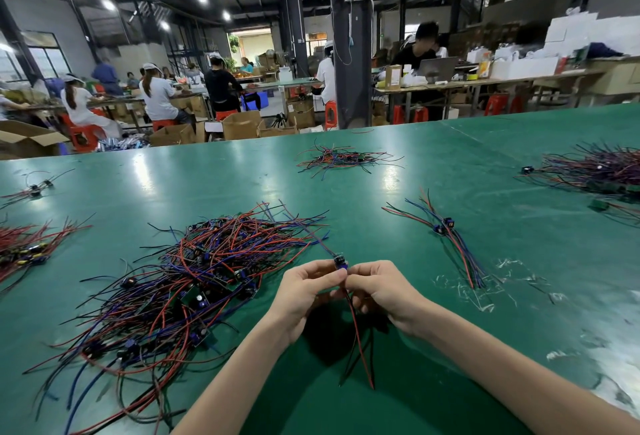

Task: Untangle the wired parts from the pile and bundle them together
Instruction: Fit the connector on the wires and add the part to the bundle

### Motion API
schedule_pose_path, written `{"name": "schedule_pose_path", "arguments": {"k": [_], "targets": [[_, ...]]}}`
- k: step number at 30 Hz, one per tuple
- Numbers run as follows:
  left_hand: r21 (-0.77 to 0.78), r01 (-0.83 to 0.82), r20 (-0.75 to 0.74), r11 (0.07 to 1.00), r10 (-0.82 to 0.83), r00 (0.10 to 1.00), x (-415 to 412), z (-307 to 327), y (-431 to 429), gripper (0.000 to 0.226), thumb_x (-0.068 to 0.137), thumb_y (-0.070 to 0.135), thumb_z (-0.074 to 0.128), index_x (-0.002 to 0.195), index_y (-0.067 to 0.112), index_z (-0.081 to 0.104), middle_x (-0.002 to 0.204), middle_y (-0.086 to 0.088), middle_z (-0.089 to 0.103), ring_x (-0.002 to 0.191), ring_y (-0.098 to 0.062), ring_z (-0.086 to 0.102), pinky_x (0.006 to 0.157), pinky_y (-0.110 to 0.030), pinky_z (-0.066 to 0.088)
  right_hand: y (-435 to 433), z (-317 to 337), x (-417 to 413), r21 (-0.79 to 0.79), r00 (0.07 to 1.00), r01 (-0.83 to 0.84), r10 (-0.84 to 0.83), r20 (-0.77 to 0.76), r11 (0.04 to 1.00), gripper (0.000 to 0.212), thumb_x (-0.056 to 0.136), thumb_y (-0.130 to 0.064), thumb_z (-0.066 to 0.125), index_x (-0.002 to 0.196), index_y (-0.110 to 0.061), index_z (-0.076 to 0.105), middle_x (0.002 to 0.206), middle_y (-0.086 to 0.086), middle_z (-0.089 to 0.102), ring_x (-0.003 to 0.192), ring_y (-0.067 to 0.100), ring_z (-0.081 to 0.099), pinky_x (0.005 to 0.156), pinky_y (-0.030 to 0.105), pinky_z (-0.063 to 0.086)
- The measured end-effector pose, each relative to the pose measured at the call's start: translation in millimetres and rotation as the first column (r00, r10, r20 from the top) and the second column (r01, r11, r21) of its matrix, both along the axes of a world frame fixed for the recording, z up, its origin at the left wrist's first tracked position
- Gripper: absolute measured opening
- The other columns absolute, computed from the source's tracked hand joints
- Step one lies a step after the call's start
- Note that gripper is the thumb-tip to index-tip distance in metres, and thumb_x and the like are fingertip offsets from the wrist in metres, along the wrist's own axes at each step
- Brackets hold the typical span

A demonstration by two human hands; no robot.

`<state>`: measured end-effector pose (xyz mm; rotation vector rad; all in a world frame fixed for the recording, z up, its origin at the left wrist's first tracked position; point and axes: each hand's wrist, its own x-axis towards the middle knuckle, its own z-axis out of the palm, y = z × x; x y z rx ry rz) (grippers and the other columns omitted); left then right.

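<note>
A big tangled pile of wired parts, red, blue and black leads with small circuit boards, lies on the green table to my left. My left hand and my right hand meet above the table and both pinch one wired part, a small board with a blue component. Its red and black leads hang down between my wrists, and other leads run up-left toward the pile. A sorted bundle of a few parts lies to the right.
More wire heaps sit at the far centre, far right and left edge. Clear plastic scraps lie by the right bundle. Beyond the table, people work at benches among cardboard boxes.
</note>
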<state>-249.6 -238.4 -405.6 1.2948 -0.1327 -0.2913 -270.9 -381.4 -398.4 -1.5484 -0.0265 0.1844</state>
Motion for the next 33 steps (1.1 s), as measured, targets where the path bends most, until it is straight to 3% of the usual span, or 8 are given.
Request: {"name": "schedule_pose_path", "arguments": {"k": [6,10,16,21,26,33], "targets": [[-0.020,-0.002,-0.059,1.000,0.001,0.998,2,1,-1,0.015,0.078,-0.001,0.068,0.093,0.001,0.070,0.081,-0.007,0.072,0.067,-0.010,0.066,0.064,-0.017,0.054,0,0,0,-0.001,0.999,0.026,-0.026,0.042,1.000,0.019,0.084,0.006,0.056,0.078,-0.008,0.068,0.075,0.016,0.066,0.040,0.003,0.047,0.039,0.014,0.036],[-0.020,-0.010,-0.104,1.000,0.008,0.995,1,1,-1,0.006,0.083,0.000,0.065,0.083,0.003,0.070,0.066,-0.003,0.068,0.055,-0.007,0.062,0.058,-0.016,0.052,0,0,1,0.003,0.997,0.022,-0.022,0.077,1.000,0.020,0.084,0.005,0.058,0.077,-0.010,0.068,0.064,0.004,0.065,0.042,0.005,0.048,0.041,0.015,0.037],[-0.008,-0.041,-0.036,0.999,0.040,0.999,1,0,1,0.007,0.077,0.005,0.070,0.079,0.002,0.076,0.077,-0.012,0.072,0.066,-0.016,0.067,0.066,-0.023,0.057,0,-1,2,-0.035,0.999,0.026,-0.025,0.037,0.999,0.014,0.086,-0.002,0.061,0.074,-0.002,0.066,0.067,0.013,0.063,0.040,0.004,0.048,0.039,0.016,0.038],[0.004,-0.080,0.034,0.997,0.080,0.996,-1,-2,-2,0.011,0.065,0.009,0.076,0.072,0.001,0.075,0.072,-0.014,0.071,0.061,-0.017,0.063,0.064,-0.022,0.054,2,-1,1,-0.038,1.000,0.009,-0.009,-0.006,0.999,0.016,0.085,0.004,0.056,0.073,0.000,0.065,0.063,0.008,0.064,0.039,0.005,0.049,0.038,0.017,0.040],[0.049,-0.151,0.142,0.987,0.143,0.980,-2,-3,-4,0.005,0.076,-0.001,0.072,0.075,-0.005,0.072,0.070,-0.014,0.069,0.060,-0.015,0.063,0.064,-0.022,0.053,2,3,-1,0.038,0.996,-0.001,0.004,-0.088,0.999,0.017,0.087,0.001,0.055,0.073,0.000,0.065,0.056,0.006,0.064,0.038,0.006,0.050,0.037,0.017,0.040],[0.107,-0.237,0.211,0.966,0.211,0.954,2,-3,-3,0.009,0.076,0.003,0.074,0.067,0.003,0.072,0.061,-0.007,0.064,0.056,-0.013,0.054,0.061,-0.023,0.050,0,9,-3,0.055,0.980,-0.052,0.062,-0.190,0.997,0.017,0.086,0.003,0.056,0.071,-0.001,0.063,0.059,0.009,0.065,0.039,0.008,0.051,0.040,0.018,0.044]]}}
